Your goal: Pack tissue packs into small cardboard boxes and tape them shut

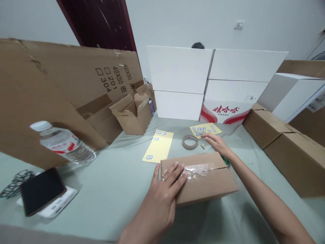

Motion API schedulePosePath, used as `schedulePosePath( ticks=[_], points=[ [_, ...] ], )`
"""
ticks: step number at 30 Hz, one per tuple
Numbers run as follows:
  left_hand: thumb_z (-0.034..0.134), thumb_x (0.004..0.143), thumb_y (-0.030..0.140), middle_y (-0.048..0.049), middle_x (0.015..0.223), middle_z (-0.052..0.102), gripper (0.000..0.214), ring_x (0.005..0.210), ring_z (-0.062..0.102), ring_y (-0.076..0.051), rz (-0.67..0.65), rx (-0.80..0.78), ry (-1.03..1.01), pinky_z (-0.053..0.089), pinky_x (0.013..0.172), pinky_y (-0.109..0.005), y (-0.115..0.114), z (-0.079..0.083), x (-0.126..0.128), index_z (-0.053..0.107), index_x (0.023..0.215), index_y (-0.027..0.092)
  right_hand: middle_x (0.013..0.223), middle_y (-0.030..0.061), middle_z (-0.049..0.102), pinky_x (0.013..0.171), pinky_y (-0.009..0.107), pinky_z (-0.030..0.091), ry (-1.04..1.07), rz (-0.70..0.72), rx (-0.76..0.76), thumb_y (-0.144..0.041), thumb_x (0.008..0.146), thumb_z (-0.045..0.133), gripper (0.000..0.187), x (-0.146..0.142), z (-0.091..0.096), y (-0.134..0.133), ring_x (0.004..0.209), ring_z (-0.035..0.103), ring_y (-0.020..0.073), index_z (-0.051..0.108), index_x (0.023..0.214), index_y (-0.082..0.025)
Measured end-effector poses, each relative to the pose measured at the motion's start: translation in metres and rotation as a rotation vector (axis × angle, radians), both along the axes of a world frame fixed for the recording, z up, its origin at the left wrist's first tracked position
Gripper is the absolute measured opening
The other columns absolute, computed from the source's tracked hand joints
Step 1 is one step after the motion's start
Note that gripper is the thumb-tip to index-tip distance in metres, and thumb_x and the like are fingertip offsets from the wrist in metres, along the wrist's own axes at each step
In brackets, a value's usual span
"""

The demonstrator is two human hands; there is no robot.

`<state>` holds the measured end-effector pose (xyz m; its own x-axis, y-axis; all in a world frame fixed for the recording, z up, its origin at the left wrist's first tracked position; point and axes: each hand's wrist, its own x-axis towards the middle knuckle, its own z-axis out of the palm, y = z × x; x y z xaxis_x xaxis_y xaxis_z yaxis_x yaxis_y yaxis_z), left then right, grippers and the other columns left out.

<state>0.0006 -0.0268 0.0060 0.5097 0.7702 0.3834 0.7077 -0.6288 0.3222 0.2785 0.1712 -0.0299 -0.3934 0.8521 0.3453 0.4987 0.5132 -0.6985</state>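
My left hand (165,191) lies on the left end of a small closed cardboard box (208,183), fingers spread over its top; a ring shows on one finger. Crumpled clear tape (199,170) runs along the box's top seam. Beyond the box's far right edge, my right hand (217,144) reaches with outstretched fingers and nothing visible in them. Close to those fingertips are a roll of tape (190,142), a small pale scrap (202,146) and a yellow sheet with several stickers (205,129). A green object (225,160) is mostly hidden behind the box and right arm.
Another yellow sheet (160,147) lies left of the tape roll. At left are a water bottle (67,144), a black phone (42,190) and a cable (16,183). Open cardboard boxes (135,117), white panels (180,73) and a long carton (291,149) edge the table.
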Motion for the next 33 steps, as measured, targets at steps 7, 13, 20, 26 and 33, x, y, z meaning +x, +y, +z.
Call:
schedulePosePath(
  ticks=[7,13,20,26,33],
  points=[
    [0.030,0.080,-0.005,-0.0087,0.152,0.044,0.071,0.145,0.034,-0.023,-0.073,-0.046,0.036,0.025,0.118,-0.063,0.003,0.002,-0.003,0.038,0.146,0.021,0.128,0.0094,0.059,0.094,0.046,0.051,-0.139,0.123,-0.015,-0.035,0.095,0.059,0.031,-0.044,-0.039,0.034,0.111,0.060,0.0233,0.060,0.121,-0.018],
    [0.032,0.078,-0.005,-0.0069,0.152,0.045,0.070,0.146,0.033,-0.022,-0.200,-0.123,0.048,0.021,0.119,-0.063,0.010,0.012,-0.021,0.040,0.142,0.022,0.098,0.0055,0.066,0.076,0.036,0.055,-0.027,0.246,-0.169,-0.043,0.096,0.054,0.031,-0.025,0.004,0.011,0.084,0.064,0.0167,0.063,0.104,-0.014],
    [0.039,0.081,0.001,-0.0110,0.133,0.062,0.045,0.128,0.055,-0.025,-0.122,-0.088,-0.072,0.048,0.106,-0.046,0.011,0.025,-0.004,0.059,0.118,0.018,0.074,0.0026,0.064,0.058,0.023,0.047,0.159,0.400,-0.350,-0.060,0.089,0.056,0.048,0.012,0.102,-0.085,0.065,0.058,0.0119,0.068,0.099,-0.015],
    [0.047,0.081,0.014,-0.0127,0.103,0.063,0.016,0.092,0.062,-0.027,0.124,-0.220,-0.255,0.055,0.077,-0.045,0.009,0.037,0.032,0.053,0.096,0.017,0.071,0.0001,0.064,0.054,0.018,0.044,0.314,0.448,-0.648,-0.043,0.090,0.065,0.027,-0.013,0.124,-0.141,0.058,0.053,0.0071,0.072,0.099,-0.018],
    [0.050,0.082,0.018,-0.0036,0.101,0.066,0.026,0.098,0.060,-0.024,-0.069,-0.512,-0.395,0.028,0.111,-0.052,0.002,0.051,0.031,0.055,0.107,0.023,0.092,0.0018,0.067,0.070,0.020,0.051,0.387,0.357,-0.619,-0.043,0.081,0.075,0.033,-0.034,0.125,-0.158,0.082,0.064,0.0119,0.068,0.105,-0.022]
  ],
)
